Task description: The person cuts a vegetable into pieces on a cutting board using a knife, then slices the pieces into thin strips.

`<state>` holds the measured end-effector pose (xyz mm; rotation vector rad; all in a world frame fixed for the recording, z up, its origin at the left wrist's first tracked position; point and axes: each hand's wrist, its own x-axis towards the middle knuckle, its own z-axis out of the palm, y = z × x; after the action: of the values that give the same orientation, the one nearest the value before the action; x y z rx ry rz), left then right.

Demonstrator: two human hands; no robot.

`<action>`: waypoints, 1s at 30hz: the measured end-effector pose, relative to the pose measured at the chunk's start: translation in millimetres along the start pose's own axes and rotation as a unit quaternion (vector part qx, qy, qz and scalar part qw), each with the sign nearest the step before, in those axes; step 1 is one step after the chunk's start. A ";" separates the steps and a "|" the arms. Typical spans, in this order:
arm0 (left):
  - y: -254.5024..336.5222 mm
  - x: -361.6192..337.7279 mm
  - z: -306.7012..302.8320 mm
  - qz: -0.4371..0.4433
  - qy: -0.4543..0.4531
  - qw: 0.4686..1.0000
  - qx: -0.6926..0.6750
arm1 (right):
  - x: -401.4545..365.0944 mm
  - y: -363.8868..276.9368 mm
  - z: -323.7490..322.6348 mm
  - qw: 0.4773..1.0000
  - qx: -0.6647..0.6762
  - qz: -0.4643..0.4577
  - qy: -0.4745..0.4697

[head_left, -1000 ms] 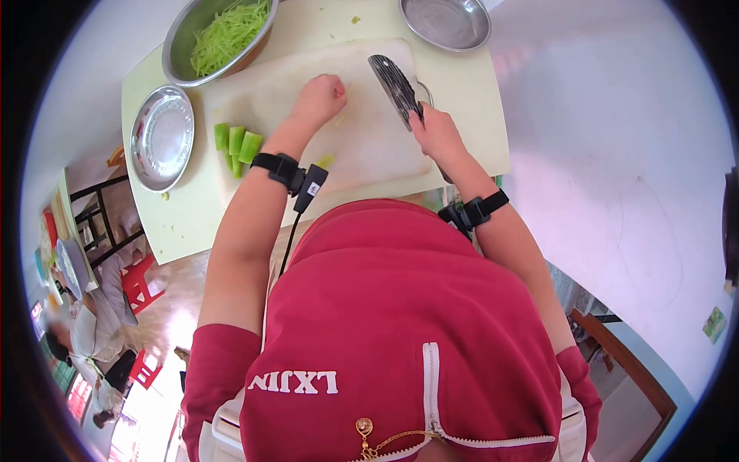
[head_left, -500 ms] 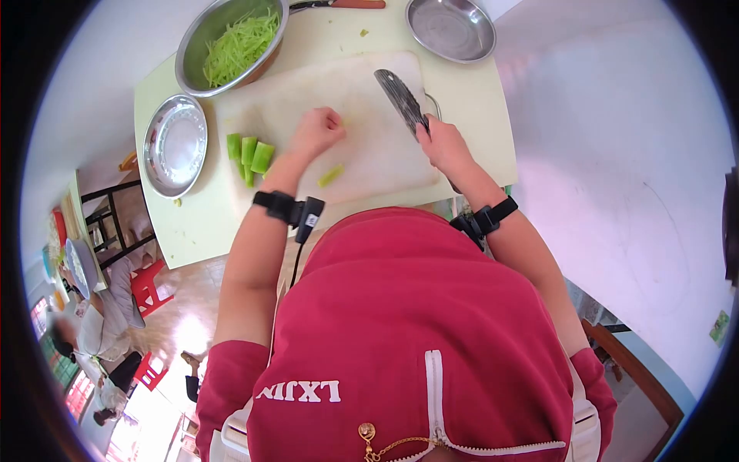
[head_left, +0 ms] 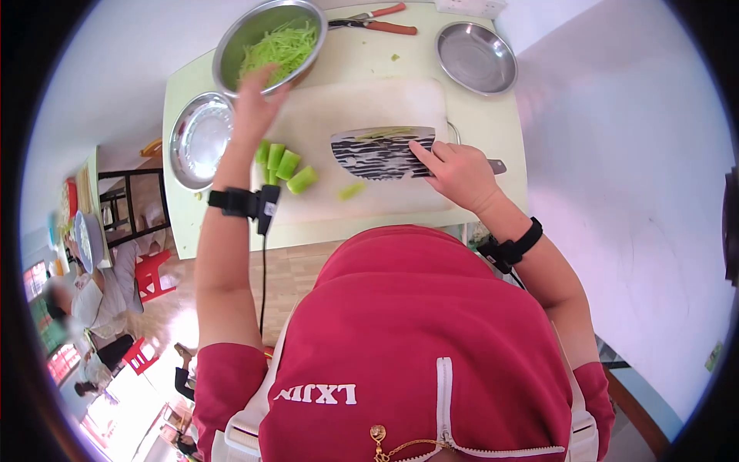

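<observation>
My left hand (head_left: 258,108) is at the near rim of a metal bowl (head_left: 225,55) of green vegetable shreds (head_left: 281,50); its fingers look apart, slightly blurred, and nothing shows in them. In my right hand (head_left: 464,175) is a kitchen knife (head_left: 377,158) with a broad, black-and-white patterned blade. The blade lies over the white cutting board (head_left: 339,100), its handle pointing right and one finger stretched onto the blade. Thin green shreds (head_left: 389,134) cling along its far side. Several cut green stalk pieces (head_left: 289,164) rest on the board's left, and one smaller piece (head_left: 352,191) is nearer me.
A shiny metal dish (head_left: 185,146) sits left of the board, and another metal dish (head_left: 477,58) at the back right. Tools with red handles (head_left: 389,28) lie behind the board. A white wall (head_left: 608,169) borders the table's right side. Other people are at the far left.
My left hand has moved from the board up to the bowl, its fingers opening out. The knife has turned from a steep angle to lying crosswise, with shreds on its blade. The view has shifted slightly.
</observation>
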<state>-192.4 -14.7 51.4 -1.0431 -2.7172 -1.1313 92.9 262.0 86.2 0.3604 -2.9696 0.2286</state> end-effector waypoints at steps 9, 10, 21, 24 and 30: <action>104.5 -52.8 31.4 -0.128 -0.388 0.858 -0.311 | 26.0 -10.3 -25.3 0.986 -0.023 -0.161 0.029; 101.7 -57.5 33.0 -0.130 -0.382 0.860 -0.312 | 26.9 -9.9 -27.0 0.984 -0.028 -0.174 0.034; 84.2 -77.9 49.2 -0.250 -0.332 0.838 -0.352 | 26.6 -1.7 -21.0 0.976 0.002 -0.216 0.004; 75.1 -75.4 50.4 -0.256 -0.237 0.858 -0.378 | 14.2 7.0 -18.5 0.979 0.017 -0.204 -0.015; 109.6 -25.8 -56.2 -0.141 0.152 0.939 -0.275 | -16.3 27.5 8.5 0.992 0.058 -0.100 -0.048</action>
<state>-120.5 -8.9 154.5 -0.4358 -2.3984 -1.9865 100.7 290.7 71.7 0.6961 -2.9920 0.3725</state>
